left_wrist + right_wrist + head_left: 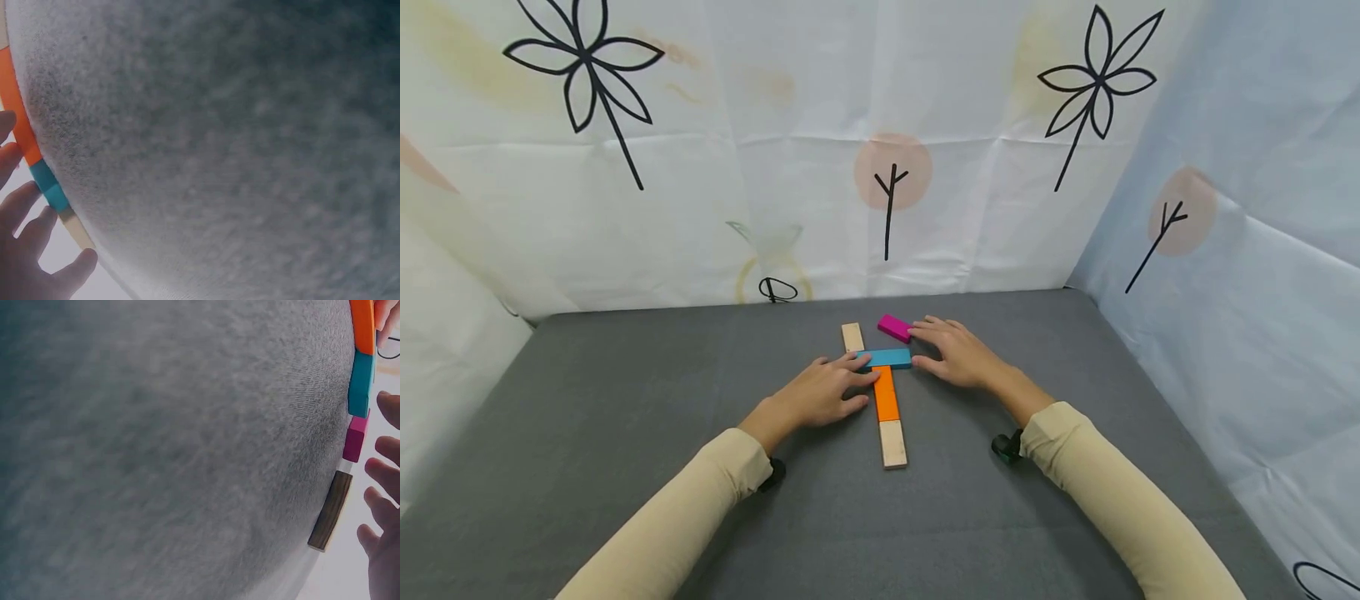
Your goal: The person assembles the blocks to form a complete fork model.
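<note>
The fingers of my left hand (823, 392) are spread and relaxed, gripping nothing, tips at the blue block (891, 358) and orange block (887, 396); a light steadying touch, I'd judge, guarding the join; blue lies crosswise at orange's far end; a near pale block (892, 446) extends orange towards me, a far pale block (853, 336) sits beyond blue's left part, perhaps for edge-to-edge contact; my right hand (958, 354) is outstretched, grasping nothing, thumb just beside blue's right end, fingertips by the angled pink block (893, 327), contact unclear; a dark block (331, 511) lies near pink on the worktop (625, 417).
</note>
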The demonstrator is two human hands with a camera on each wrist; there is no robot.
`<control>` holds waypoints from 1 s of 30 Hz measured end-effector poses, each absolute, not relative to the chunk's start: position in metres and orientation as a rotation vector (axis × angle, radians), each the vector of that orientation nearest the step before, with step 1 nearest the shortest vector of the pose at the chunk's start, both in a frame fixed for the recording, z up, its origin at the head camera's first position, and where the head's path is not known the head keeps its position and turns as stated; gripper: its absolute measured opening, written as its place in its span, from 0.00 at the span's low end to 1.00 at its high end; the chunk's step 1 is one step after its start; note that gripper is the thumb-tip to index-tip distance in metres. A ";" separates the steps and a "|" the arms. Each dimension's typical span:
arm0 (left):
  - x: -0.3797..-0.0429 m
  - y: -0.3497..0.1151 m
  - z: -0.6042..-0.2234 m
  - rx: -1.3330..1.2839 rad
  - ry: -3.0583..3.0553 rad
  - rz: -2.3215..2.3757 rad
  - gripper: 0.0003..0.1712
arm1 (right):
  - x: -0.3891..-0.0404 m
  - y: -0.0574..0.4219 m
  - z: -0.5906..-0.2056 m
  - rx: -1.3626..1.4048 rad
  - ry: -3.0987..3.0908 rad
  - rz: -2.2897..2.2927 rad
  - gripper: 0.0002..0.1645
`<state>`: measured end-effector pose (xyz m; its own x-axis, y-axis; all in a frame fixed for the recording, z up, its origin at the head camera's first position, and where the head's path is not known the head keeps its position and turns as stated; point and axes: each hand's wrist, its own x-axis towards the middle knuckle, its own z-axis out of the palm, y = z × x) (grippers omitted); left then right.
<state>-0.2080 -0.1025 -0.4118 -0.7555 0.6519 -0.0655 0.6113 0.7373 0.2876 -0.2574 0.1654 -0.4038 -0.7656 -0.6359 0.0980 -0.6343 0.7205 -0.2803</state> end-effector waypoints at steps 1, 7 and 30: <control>-0.208 -0.102 -0.412 1.018 2.775 0.373 0.28 | -0.258 0.165 -0.403 -1.065 2.902 -0.474 0.33; -0.207 -0.103 -0.412 1.016 2.778 0.375 0.28 | -0.262 0.160 -0.403 -1.050 2.886 -0.470 0.30; -0.210 -0.105 -0.416 1.023 2.761 0.425 0.28 | -0.259 0.134 -0.404 -1.039 2.724 -0.720 0.29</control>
